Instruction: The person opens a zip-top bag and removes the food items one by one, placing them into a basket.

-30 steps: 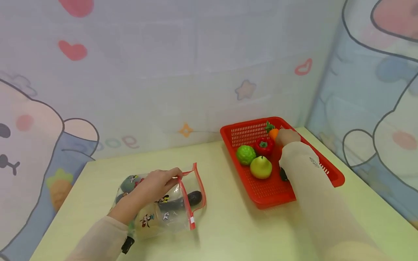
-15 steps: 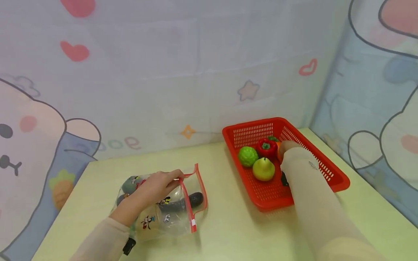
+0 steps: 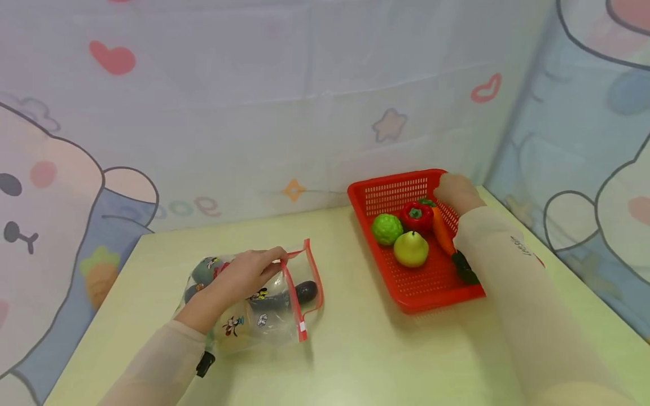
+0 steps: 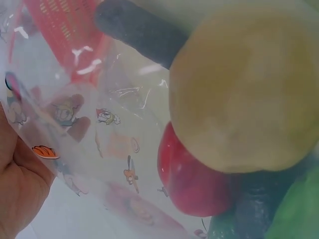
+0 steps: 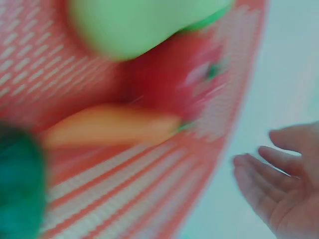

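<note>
My left hand (image 3: 249, 276) pinches the open mouth of a clear cartoon-printed zip bag (image 3: 274, 332) with a red zip edge, lying on the table. Inside are a long dark vegetable (image 3: 304, 292), a pale yellow round piece (image 4: 244, 94), a red piece (image 4: 192, 179) and green pieces. My right hand (image 3: 454, 192) hovers over the far right rim of the red basket (image 3: 406, 307), fingers spread and holding nothing in the right wrist view. Below it in the basket lies an orange carrot (image 3: 443, 230), beside a red bell pepper (image 3: 417, 217).
Also in the basket are a bumpy light-green fruit (image 3: 387, 229), a yellow-green pear (image 3: 411, 249) and a dark green vegetable (image 3: 464, 269), partly under my right sleeve. A printed cloth wall (image 3: 254, 141) rises behind the table (image 3: 355, 361).
My right hand has let go of the carrot and lifted toward the far right rim. The carrot now lies along the basket's right side. My left hand keeps its grip on the bag.
</note>
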Available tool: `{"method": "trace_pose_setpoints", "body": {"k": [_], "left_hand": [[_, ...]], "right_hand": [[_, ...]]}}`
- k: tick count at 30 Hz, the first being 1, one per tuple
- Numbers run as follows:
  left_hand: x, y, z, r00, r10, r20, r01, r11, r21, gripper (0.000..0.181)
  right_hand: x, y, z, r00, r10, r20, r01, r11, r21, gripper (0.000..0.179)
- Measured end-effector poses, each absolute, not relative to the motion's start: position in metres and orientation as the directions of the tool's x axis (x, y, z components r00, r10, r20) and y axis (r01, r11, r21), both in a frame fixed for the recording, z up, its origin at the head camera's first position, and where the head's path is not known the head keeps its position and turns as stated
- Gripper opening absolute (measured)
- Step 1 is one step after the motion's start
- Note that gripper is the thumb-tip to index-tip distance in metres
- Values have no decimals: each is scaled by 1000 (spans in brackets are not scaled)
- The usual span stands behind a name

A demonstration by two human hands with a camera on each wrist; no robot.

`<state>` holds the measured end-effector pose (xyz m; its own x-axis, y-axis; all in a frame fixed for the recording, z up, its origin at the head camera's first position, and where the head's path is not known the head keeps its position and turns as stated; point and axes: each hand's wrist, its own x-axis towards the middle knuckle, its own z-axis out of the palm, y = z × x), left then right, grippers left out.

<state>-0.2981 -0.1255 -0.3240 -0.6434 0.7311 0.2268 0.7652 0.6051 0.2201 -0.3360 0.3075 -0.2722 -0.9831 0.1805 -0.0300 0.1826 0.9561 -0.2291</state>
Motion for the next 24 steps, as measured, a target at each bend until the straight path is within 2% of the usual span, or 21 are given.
{"method": "trace_pose_setpoints", "body": {"k": [3,5,7,9,12,14,16,18,21,24], "left_hand": [[-299,-121,-326,-623,749,226,782,587,211,11],[-299,-118,-329,-611,759,228,791,572,215,10],[-299,-116,-330,-598,767,235,801,557,220,9],[-299,-115,-330,-603,761,239,797,561,226,8],[-301,-116,-328,-612,754,239,790,570,226,10],[-302,-115,-326,-613,753,240,789,572,224,11],[-303,-114,-323,-611,753,245,791,568,228,11],[-303,-114,-321,-611,751,250,791,568,227,12],[-303,-115,-320,-616,746,254,787,572,230,12],[-303,-116,-321,-613,746,261,790,572,222,12]], "right_hand": [[-325,277,-247,-981,117,155,55,933,-356,24],[-312,248,-230,-973,40,226,-55,915,-400,23],[-298,216,-216,-971,-78,226,-156,922,-355,21],[-284,184,-210,-965,-214,151,-247,936,-251,18],[-267,144,-215,-922,-376,-95,-368,925,-92,22],[-262,123,-229,-872,-422,-248,-430,903,-27,27],[-261,105,-247,-831,-437,-345,-473,881,24,32],[-265,87,-269,-812,-450,-373,-506,860,64,34],[-276,62,-306,-810,-484,-330,-539,837,96,25],[-284,47,-343,-819,-507,-266,-528,849,5,20]]}}
